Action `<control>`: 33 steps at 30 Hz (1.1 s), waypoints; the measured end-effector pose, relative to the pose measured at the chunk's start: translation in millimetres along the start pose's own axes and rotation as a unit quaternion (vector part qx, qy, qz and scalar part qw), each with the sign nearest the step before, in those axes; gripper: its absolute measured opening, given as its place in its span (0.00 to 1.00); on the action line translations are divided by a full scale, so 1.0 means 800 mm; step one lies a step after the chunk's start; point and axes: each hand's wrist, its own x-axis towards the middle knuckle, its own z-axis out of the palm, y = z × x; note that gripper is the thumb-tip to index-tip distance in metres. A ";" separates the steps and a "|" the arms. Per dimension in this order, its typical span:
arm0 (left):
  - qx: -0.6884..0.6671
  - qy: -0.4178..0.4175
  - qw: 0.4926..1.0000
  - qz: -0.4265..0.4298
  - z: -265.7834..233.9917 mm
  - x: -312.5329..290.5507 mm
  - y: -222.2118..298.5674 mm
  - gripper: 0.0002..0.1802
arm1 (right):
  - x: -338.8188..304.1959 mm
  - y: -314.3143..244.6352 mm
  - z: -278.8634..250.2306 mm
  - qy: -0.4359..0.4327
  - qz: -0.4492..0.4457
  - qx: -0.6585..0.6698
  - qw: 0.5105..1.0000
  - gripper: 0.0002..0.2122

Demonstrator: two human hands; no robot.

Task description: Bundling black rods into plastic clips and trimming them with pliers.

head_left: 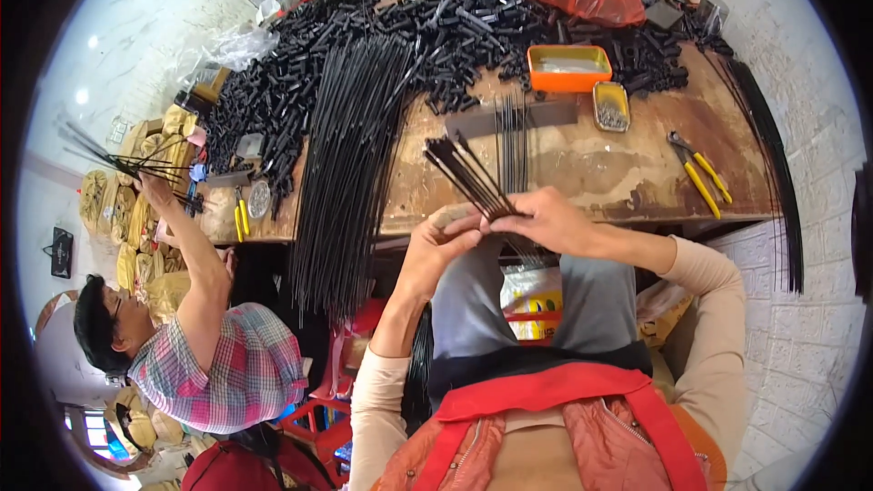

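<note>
My right hand is closed round a small bundle of thin black rods, which slants up to the left over the table's near edge. Thicker dark tips show at the bundle's far end. Against the bundle's lower part is my left hand, its thumb and fingers pressed together; what lies in the pinch is hidden. Just beyond my hands, more thin rods lie in a row across a flat grey bar on the wooden table.
A thick sheaf of black rods overhangs the edge at left. Behind it spreads a heap of black plastic parts. To the right are an orange tray, a small tin and yellow-handled pliers. A co-worker at left holds rods.
</note>
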 end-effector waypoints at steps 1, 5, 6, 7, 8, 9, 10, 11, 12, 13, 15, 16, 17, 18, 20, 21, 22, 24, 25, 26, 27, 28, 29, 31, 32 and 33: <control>0.143 0.000 0.988 0.057 0.012 -0.019 0.015 0.19 | 0.001 0.004 0.004 0.007 -0.017 0.022 1.000 0.09; 0.296 0.057 0.948 0.106 0.058 -0.017 0.073 0.16 | -0.001 0.015 -0.001 0.006 -0.005 -0.020 1.000 0.08; 0.230 0.070 0.962 0.127 0.067 -0.014 0.085 0.16 | -0.004 0.023 0.001 -0.009 -0.012 -0.033 0.999 0.08; 0.162 0.087 0.972 0.146 0.072 -0.014 0.097 0.16 | -0.005 0.025 0.003 -0.011 -0.012 -0.033 0.999 0.08; 0.138 0.068 0.976 0.155 0.075 -0.009 0.112 0.14 | -0.005 0.025 0.004 -0.007 -0.001 -0.020 1.000 0.08; 0.082 0.053 0.988 0.122 0.081 -0.008 0.123 0.13 | -0.004 0.029 0.007 -0.008 0.008 -0.005 1.000 0.09; 0.060 0.056 0.985 0.151 0.085 -0.004 0.121 0.13 | -0.002 0.034 0.010 0.003 0.003 0.009 1.000 0.09; 0.039 0.060 0.981 0.179 0.089 -0.002 0.117 0.12 | -0.002 0.036 0.009 -0.004 0.001 0.010 1.000 0.09; 0.039 0.063 0.981 0.179 0.089 -0.001 0.116 0.12 | -0.002 0.035 0.007 0.000 -0.003 -0.004 1.000 0.09; 0.006 0.050 0.981 0.185 0.090 -0.001 0.115 0.12 | -0.002 0.035 0.007 0.004 -0.006 -0.017 1.000 0.08; -0.028 0.039 0.981 0.190 0.087 -0.001 0.111 0.13 | -0.004 0.036 0.011 0.005 -0.004 -0.010 1.000 0.08; -0.029 0.044 0.981 0.188 0.084 -0.001 0.107 0.13 | -0.003 0.039 0.011 0.003 -0.006 -0.009 1.000 0.08; -0.031 0.048 0.981 0.185 0.084 0.000 0.105 0.13 | -0.003 0.041 0.011 0.002 -0.007 -0.008 1.000 0.08; -0.032 0.047 0.981 0.183 0.085 -0.001 0.104 0.13 | -0.003 0.042 0.010 0.003 -0.005 -0.007 1.000 0.08; -0.051 0.054 0.980 0.184 0.088 0.000 0.103 0.14 | -0.003 0.044 0.006 -0.003 -0.021 -0.014 1.000 0.11; -0.053 0.053 0.981 0.179 0.087 -0.001 0.105 0.14 | -0.004 0.041 0.003 -0.001 -0.016 -0.013 1.000 0.11; -0.046 0.046 0.982 0.178 0.087 -0.001 0.110 0.14 | -0.006 0.033 -0.005 -0.010 -0.014 -0.049 0.999 0.13; -0.053 0.040 0.984 0.167 0.087 -0.002 0.118 0.14 | -0.008 0.007 -0.024 0.002 -0.074 -0.079 0.994 0.18; -0.056 0.037 0.984 0.164 0.088 -0.002 0.114 0.14 | -0.005 0.011 -0.036 0.040 -0.143 -0.110 0.983 0.15; -0.050 0.039 0.984 0.169 0.089 -0.003 0.108 0.13 | -0.003 0.018 -0.049 0.044 -0.104 -0.048 0.992 0.14; -0.041 0.046 0.982 0.177 0.087 -0.005 0.105 0.13 | 0.006 0.026 -0.063 0.045 -0.069 0.016 0.996 0.14; -0.047 0.044 0.983 0.173 0.087 -0.007 0.103 0.13 | 0.017 0.028 -0.077 0.048 -0.066 0.015 0.997 0.14; -0.048 0.042 0.983 0.172 0.087 -0.006 0.104 0.13 | 0.029 0.027 -0.093 0.082 0.016 -0.060 0.995 0.14; -0.040 0.031 0.985 0.167 0.088 -0.005 0.107 0.14 | 0.049 0.037 -0.112 0.115 0.102 -0.134 0.979 0.16; -0.053 0.024 0.985 0.163 0.088 -0.002 0.107 0.14 | 0.060 0.044 -0.115 0.092 0.144 -0.139 0.975 0.16; -0.052 0.026 0.985 0.162 0.086 -0.001 0.106 0.14 | 0.074 0.049 -0.113 0.065 0.183 -0.141 0.971 0.17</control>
